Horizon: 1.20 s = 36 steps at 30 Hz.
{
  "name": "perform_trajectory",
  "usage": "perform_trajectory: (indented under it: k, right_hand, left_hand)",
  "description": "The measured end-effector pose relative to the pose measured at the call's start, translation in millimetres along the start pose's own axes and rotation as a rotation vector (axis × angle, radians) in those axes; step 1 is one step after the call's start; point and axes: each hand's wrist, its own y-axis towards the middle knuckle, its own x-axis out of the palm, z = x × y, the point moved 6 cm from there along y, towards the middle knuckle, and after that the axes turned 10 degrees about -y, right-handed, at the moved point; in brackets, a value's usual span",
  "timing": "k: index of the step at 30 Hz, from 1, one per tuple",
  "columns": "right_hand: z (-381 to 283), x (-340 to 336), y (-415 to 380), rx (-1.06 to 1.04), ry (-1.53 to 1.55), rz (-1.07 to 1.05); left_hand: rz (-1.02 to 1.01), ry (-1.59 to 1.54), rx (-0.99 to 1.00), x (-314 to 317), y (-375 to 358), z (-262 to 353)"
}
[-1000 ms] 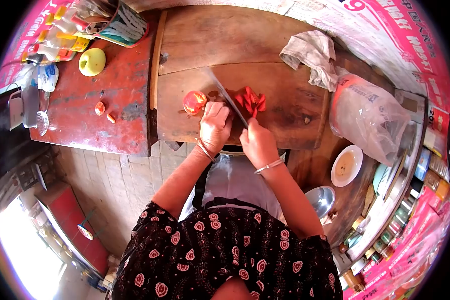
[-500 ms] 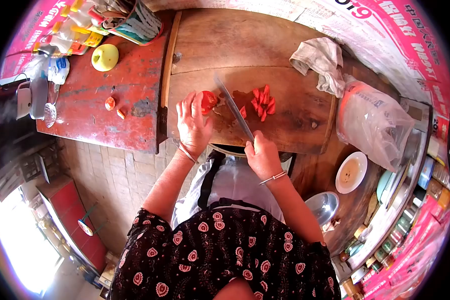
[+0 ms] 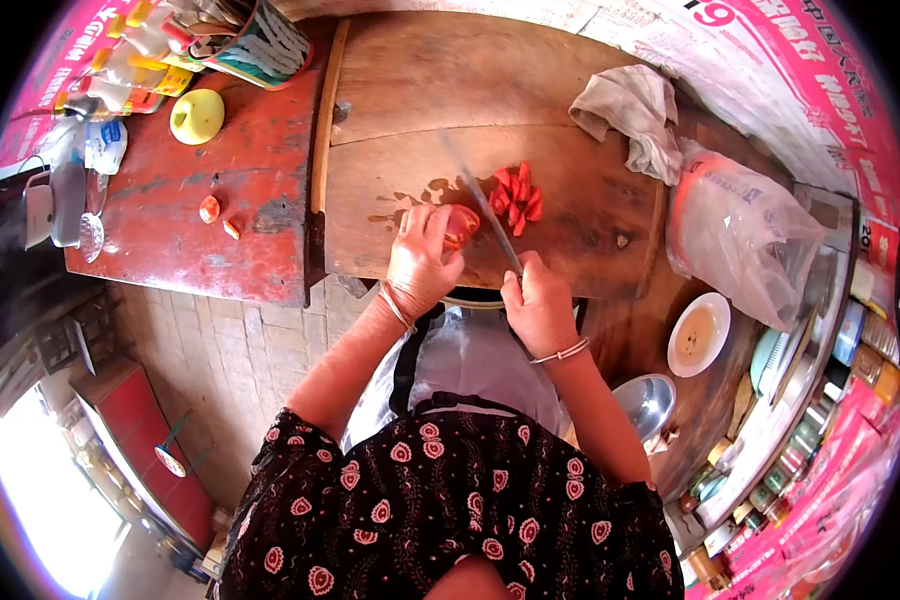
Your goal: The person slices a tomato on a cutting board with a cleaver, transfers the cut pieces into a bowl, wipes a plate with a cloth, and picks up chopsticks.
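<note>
On the wooden board (image 3: 400, 150), my left hand (image 3: 425, 255) is closed round a cut tomato (image 3: 460, 228), its fingers over the left side. My right hand (image 3: 542, 305) grips the handle of a long knife (image 3: 488, 208), whose blade points up and to the left, just right of the tomato, its tip blurred. A small pile of red tomato pieces (image 3: 516, 200) lies on the board to the right of the blade. Wet patches of juice surround the tomato.
A greenish apple (image 3: 198, 116) and two small tomato scraps (image 3: 210, 209) lie on the red table (image 3: 160, 240) at left. A crumpled cloth (image 3: 630, 115), a plastic bag (image 3: 740, 235), a white bowl (image 3: 699, 335) and a metal bowl (image 3: 645, 405) are at right.
My left hand has moved right with the tomato, and its fingers have closed round it. My right hand and the knife have shifted slightly right, bringing the blade close to the pile.
</note>
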Motion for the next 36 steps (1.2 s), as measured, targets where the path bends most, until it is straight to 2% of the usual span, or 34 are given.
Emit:
perform_trajectory:
  k: [3, 6, 9, 18, 23, 26, 31, 36]
  right_hand:
    - [-3.7, 5.6, -7.0, -0.044, -0.094, -0.024]
    - [-4.4, 11.0, -9.9, -0.042, -0.163, -0.035]
    - [-3.4, 11.5, -9.5, 0.023, -0.173, -0.129]
    - [-7.1, 34.0, 16.7, -0.014, -0.249, -0.09]
    - [-1.0, 23.6, 28.4, -0.079, -0.249, -0.044]
    - [-0.7, 13.6, 22.2, -0.116, -0.147, -0.001]
    - [-11.2, 6.5, 7.7, -0.12, -0.141, -0.086]
    - [-7.5, 18.6, 7.5, -0.096, -0.284, -0.162]
  left_hand:
    - [0.014, -0.037, -0.01, 6.9, -1.7, 6.3]
    - [-0.071, -0.108, -0.102, 19.6, -5.5, -2.8]
    - [-0.08, -0.118, -0.13, 24.7, -5.8, -4.7]
    - [0.051, -0.044, -0.017, 19.2, -2.5, 3.1]
    - [0.038, -0.109, 0.018, 7.3, -3.4, -2.0]
    - [0.014, -0.141, 0.0, 3.7, -0.3, 0.0]
    - [-0.036, -0.19, -0.111, 8.1, -3.8, -9.9]
    - [-0.053, -0.153, -0.084, 7.0, -0.3, -4.5]
